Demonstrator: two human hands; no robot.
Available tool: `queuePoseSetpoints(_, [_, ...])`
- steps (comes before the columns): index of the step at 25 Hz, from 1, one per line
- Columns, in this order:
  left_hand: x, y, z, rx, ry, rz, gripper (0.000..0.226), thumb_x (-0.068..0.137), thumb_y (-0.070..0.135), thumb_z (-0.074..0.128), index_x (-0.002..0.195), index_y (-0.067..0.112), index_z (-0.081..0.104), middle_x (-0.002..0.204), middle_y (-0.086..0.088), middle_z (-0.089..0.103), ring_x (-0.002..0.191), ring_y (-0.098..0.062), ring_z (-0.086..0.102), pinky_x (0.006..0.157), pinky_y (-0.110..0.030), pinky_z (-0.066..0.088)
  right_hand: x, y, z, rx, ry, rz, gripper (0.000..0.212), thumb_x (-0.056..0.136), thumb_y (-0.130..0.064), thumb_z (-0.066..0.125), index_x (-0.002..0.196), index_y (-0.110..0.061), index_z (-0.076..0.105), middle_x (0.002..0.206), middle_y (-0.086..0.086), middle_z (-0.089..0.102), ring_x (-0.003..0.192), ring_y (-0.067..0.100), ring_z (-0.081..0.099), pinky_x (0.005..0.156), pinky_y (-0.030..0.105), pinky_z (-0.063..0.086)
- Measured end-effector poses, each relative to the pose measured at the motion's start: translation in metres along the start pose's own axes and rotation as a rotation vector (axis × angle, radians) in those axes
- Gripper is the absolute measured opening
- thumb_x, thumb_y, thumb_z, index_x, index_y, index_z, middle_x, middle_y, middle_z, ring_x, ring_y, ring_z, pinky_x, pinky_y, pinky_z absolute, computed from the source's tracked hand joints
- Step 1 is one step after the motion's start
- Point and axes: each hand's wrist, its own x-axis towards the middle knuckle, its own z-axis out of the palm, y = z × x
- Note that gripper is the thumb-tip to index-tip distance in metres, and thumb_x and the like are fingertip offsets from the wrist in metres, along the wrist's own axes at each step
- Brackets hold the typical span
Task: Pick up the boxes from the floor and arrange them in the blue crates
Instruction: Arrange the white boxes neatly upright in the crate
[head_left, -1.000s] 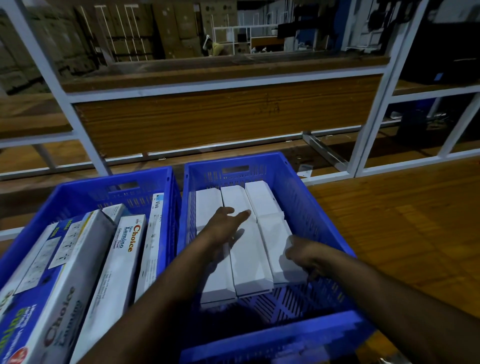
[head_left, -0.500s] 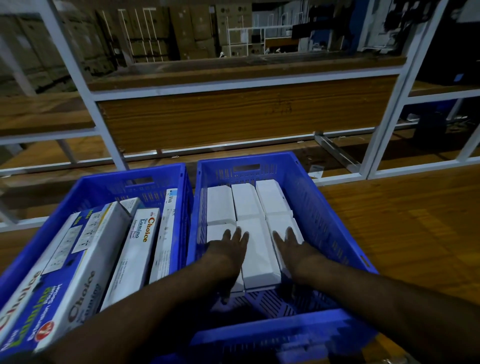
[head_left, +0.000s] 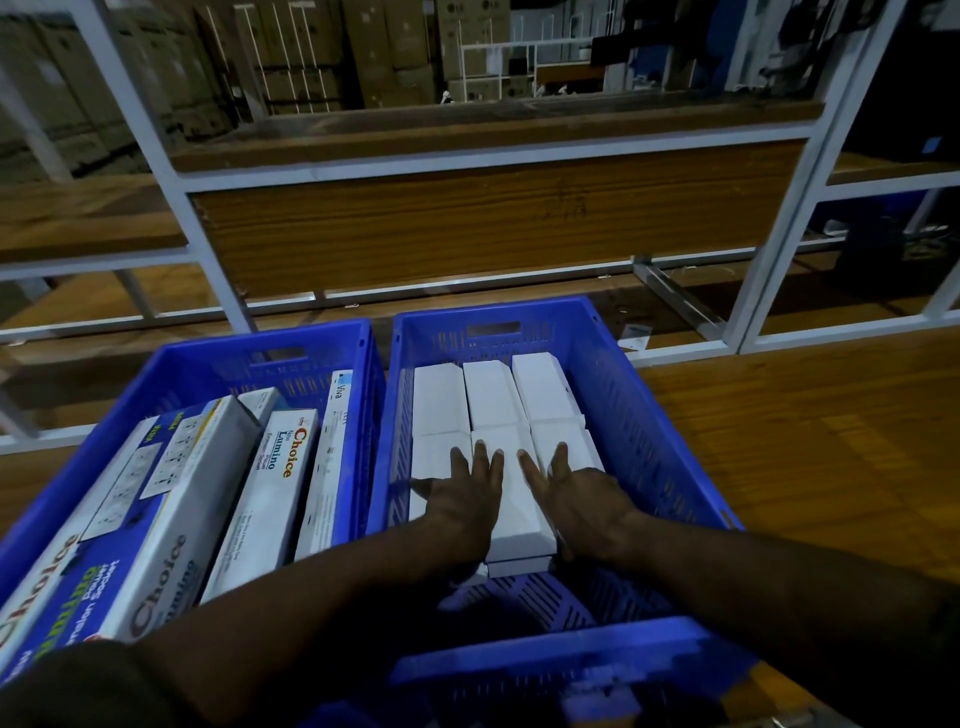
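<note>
Both our hands have drawn closer together since half a second ago, and the camera has tipped slightly so the rack sits lower in view.

From the head camera, our left hand lies flat, fingers straight and slightly spread, on the near white boxes in the right blue crate. Our right hand lies beside it the same way, palm down, fingers straight, holding nothing. The white boxes sit in three columns, pushed toward the crate's far wall, with bare crate floor showing near us. The left blue crate, touching the right one, holds long printed boxes leaning on their sides. Behind both stands the white-framed wooden rack, on the wooden floor.

We judge the step to be squaring up the near row. To do it well, we press evenly with both palms and slide the boxes forward until they butt against the far row, keeping edges aligned so no box rides up.
</note>
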Motion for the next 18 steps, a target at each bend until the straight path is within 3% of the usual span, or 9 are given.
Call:
queuePoseSetpoints(2, [-0.0003,0.002,0.0023,0.008,0.016,-0.014,0.097,0.101,0.024,0.058,0.157,0.007,-0.019,0.166,-0.021,-0.017,0.153,-0.046,-0.003,0.103,-0.075,0.036,0.0003,0.0006,0.0014,-0.023,0.03,0.009,0.132,0.076,-0.058,0.074,0.153,-0.008,-0.021,0.155,0.041,0.004,0.104,0.055,0.059,0.073,0.054,0.058])
queuePoseSetpoints(4, [-0.0021,0.0048,0.0038,0.005,0.062,-0.007,0.095,0.101,0.022,0.056,0.156,0.005,-0.019,0.166,-0.023,-0.014,0.154,-0.045,-0.001,0.101,-0.074,0.039,-0.0008,-0.0014,0.0015,-0.043,0.049,-0.014,0.132,0.075,-0.061,0.072,0.153,-0.007,-0.019,0.157,0.037,-0.001,0.129,0.06,0.038,0.076,0.056,0.058])
queuePoseSetpoints(6, [-0.0037,0.0072,0.0035,0.022,0.092,0.014,0.095,0.101,0.022,0.057,0.156,0.003,-0.018,0.166,-0.026,-0.011,0.154,-0.045,0.002,0.1,-0.071,0.043,-0.0024,-0.0041,0.0018,-0.004,0.054,-0.058,0.133,0.072,-0.07,0.068,0.154,-0.008,-0.016,0.16,0.031,-0.008,0.142,0.057,0.018,0.079,0.056,0.056])
queuePoseSetpoints(9, [-0.002,0.0058,0.0001,0.019,0.098,0.007,0.09,0.102,0.021,0.056,0.157,0.0,-0.013,0.166,-0.027,-0.007,0.154,-0.043,0.009,0.1,-0.068,0.045,0.0007,-0.0025,0.0037,0.099,0.082,-0.097,0.126,0.073,-0.089,0.042,0.155,-0.012,-0.016,0.162,0.023,-0.011,0.148,0.049,0.007,0.085,0.058,0.053])
queuePoseSetpoints(11, [0.0,0.0039,-0.0012,0.004,0.099,0.002,0.09,0.101,0.021,0.057,0.157,-0.001,-0.01,0.166,-0.027,-0.006,0.153,-0.042,0.011,0.1,-0.068,0.045,0.003,-0.0002,0.0043,0.155,0.089,-0.089,0.118,0.076,-0.091,0.03,0.155,-0.016,-0.016,0.164,0.019,-0.01,0.15,0.045,0.002,0.087,0.06,0.052])
queuePoseSetpoints(18, [0.0021,0.0,-0.0017,-0.006,0.072,0.054,0.099,0.098,0.029,0.063,0.157,-0.002,-0.01,0.165,-0.028,-0.008,0.155,-0.041,-0.003,0.105,-0.069,0.04,0.0023,0.0009,0.0041,0.181,0.053,-0.078,0.113,0.08,-0.086,0.033,0.155,-0.018,-0.016,0.164,0.015,-0.014,0.151,0.039,-0.005,0.092,0.066,0.045])
